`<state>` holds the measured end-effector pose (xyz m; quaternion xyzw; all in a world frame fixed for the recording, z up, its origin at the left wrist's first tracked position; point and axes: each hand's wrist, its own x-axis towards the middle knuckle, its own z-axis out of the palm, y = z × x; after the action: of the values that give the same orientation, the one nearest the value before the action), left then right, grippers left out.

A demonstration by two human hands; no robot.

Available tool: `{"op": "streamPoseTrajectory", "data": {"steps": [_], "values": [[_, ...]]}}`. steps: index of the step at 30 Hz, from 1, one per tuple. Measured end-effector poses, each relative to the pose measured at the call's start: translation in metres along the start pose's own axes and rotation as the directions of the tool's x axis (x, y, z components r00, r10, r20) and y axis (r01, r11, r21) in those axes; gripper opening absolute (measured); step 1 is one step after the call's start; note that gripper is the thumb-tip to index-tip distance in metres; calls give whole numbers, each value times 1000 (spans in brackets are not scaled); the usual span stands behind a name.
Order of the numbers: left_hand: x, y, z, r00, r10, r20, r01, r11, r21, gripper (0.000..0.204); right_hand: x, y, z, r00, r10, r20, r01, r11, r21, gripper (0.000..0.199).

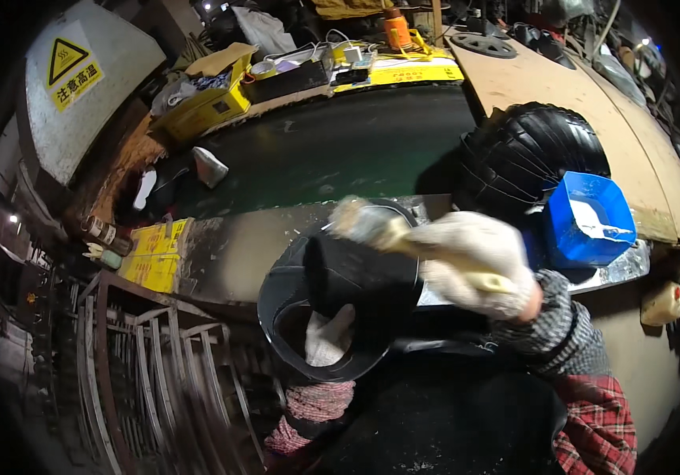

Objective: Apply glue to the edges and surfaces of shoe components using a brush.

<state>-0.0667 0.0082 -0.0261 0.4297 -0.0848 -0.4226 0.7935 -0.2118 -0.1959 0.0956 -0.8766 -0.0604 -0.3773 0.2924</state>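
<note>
Black rubber-looking sleeve (pixel 371 277) sits just below the view's centre, toward six o'clock, by the near edge of the workbench (pixel 332 150), its wide opening toward the wearer. The gloved left hand (pixel 329 336) reaches inside from six o'clock; whether its fingers grip or merely prop, I cannot tell. The gloved right hand (pixel 474 253), blurred, is closed around a pale-bristled brush (pixel 367 228), whose tip hangs at the sleeve's twelve o'clock; contact is unclear. A blue plastic tub (pixel 585 249) with white contents stands at three o'clock. I'd judge the sleeve fairly light, bendy but springy, and hardly fragile; slick if wet. Supporting it from within, near the rim, should leave its outside free.
</note>
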Motion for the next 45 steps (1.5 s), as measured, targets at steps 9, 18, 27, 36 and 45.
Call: {"op": "streamPoseTrajectory", "data": {"steps": [9, 18, 27, 36, 45], "values": [[9, 6, 11, 954, 227, -197, -260, 952, -162, 23, -63, 28, 13, 683, 728, 61, -623, 537, 569, 26], [22, -11, 71, 832, 554, -28, -521, 799, 301, 19, 41, -31, 79, 962, -266, 59, 260, 961, 95, 51], [37, 49, 48, 990, -121, -71, 129, 983, 129, 18, -45, -10, -22, 770, 396, 500, -557, 799, 226, 22], [9, 6, 44, 998, 7, 69, -30, 939, 341, 20, -92, 16, -49, 767, 635, -96, -569, 741, 356, 17], [-10, -5, 53, 999, -21, -35, 19, 999, -42, 28, -112, 25, -40, 991, 114, 67, -128, 949, 289, 32]]}}
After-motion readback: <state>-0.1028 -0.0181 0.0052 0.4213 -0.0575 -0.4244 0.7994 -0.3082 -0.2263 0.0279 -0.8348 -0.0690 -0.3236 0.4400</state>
